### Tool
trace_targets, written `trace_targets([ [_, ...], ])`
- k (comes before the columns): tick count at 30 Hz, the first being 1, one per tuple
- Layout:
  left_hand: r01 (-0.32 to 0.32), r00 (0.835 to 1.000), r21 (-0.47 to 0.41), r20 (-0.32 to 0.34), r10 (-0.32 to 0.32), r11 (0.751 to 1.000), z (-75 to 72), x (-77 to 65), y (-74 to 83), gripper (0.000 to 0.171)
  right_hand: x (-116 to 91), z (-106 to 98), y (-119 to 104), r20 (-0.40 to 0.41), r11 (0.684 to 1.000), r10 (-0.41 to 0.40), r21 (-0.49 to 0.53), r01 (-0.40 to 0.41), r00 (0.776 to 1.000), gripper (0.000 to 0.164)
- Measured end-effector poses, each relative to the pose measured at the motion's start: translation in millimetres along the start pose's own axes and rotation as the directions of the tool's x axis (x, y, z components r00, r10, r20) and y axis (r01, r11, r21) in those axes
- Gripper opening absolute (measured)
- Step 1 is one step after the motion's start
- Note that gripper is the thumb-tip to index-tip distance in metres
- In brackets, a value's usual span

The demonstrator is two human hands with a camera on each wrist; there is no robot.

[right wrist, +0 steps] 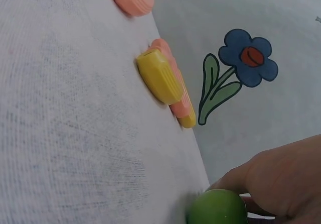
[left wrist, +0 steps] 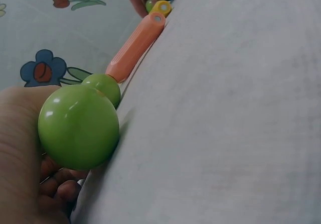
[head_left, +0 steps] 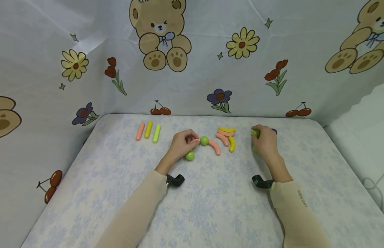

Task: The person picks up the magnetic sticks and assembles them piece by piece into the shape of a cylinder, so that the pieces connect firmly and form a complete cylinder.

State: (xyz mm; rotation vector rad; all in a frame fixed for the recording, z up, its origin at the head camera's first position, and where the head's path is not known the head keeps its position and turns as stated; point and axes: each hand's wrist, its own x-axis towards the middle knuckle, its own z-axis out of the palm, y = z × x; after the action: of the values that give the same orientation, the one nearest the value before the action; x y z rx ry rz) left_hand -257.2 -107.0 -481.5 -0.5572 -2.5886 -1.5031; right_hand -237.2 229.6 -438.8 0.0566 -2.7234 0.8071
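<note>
My left hand (head_left: 183,144) pinches what looks like a short curved pink stick (head_left: 196,140) between two green balls; the fingers hide most of it. One ball (head_left: 190,155) is below the hand, the other (head_left: 204,140) just right of the fingertips. A second curved pink stick (head_left: 214,147) touches that right ball. In the left wrist view, a large green ball (left wrist: 78,127) hides part of the fingers. Toward the right side of the table, my right hand (head_left: 266,139) grips a green ball (head_left: 256,133). More green shows below it, and a dark ball (head_left: 274,131) peeks out behind.
Between the hands lie curved yellow sticks (head_left: 231,144) and curved pink sticks (head_left: 222,139). Three straight sticks, pink (head_left: 140,131), yellow (head_left: 148,130) and light green (head_left: 156,133), lie at the back left. A printed cloth (head_left: 192,86) hangs behind the table (head_left: 210,203).
</note>
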Motion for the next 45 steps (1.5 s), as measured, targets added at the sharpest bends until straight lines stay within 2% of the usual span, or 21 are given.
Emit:
trace_targets([
  [9, 0.006, 1.000, -0.001, -0.009, -0.006, 1.000, -1.0, 0.8, 0.4, 0.007, 2.4, 0.9, -9.0, 0.038, 0.999, 0.035, -0.020, -0.034, 0.999, 0.034],
  [12, 0.009, 1.000, -0.004, -0.030, -0.009, 1.000, -0.7, 0.6, -0.6, 0.007, 3.7, 2.7, -15.1, 0.059, 1.000, 0.006, 0.009, -0.006, 0.998, 0.035],
  [15, 0.019, 0.998, -0.011, -0.056, -0.020, 1.000, -0.4, 0.6, -1.6, 0.007, 4.2, 4.5, -24.7, 0.095, 0.998, -0.056, 0.046, 0.052, 0.994, 0.035],
  [20, 0.041, 0.995, -0.008, -0.089, -0.041, 0.999, -0.4, -0.2, 0.4, 0.008, 0.2, 8.9, -43.4, 0.174, 0.981, -0.179, 0.110, 0.161, 0.968, 0.033],
  [25, 0.055, 0.991, -0.003, -0.123, -0.055, 0.998, -1.0, -1.7, 1.6, 0.009, -5.7, 18.2, -56.2, 0.235, 0.963, -0.247, 0.165, 0.212, 0.940, 0.030],
  [34, 0.059, 0.987, 0.003, -0.147, -0.058, 0.998, -1.0, -1.0, 1.5, 0.009, -11.6, 29.1, -66.9, 0.246, 0.941, -0.301, 0.234, 0.245, 0.921, 0.034],
  [40, 0.049, 0.987, -0.008, -0.152, -0.049, 0.999, -0.4, -0.6, 1.7, 0.007, -15.6, 34.8, -72.0, 0.282, 0.929, -0.340, 0.246, 0.275, 0.897, 0.033],
  [45, 0.045, 0.987, -0.003, -0.153, -0.045, 0.999, -0.2, -1.4, 0.8, 0.006, -17.2, 36.0, -74.8, 0.299, 0.930, -0.341, 0.249, 0.272, 0.891, 0.037],
])
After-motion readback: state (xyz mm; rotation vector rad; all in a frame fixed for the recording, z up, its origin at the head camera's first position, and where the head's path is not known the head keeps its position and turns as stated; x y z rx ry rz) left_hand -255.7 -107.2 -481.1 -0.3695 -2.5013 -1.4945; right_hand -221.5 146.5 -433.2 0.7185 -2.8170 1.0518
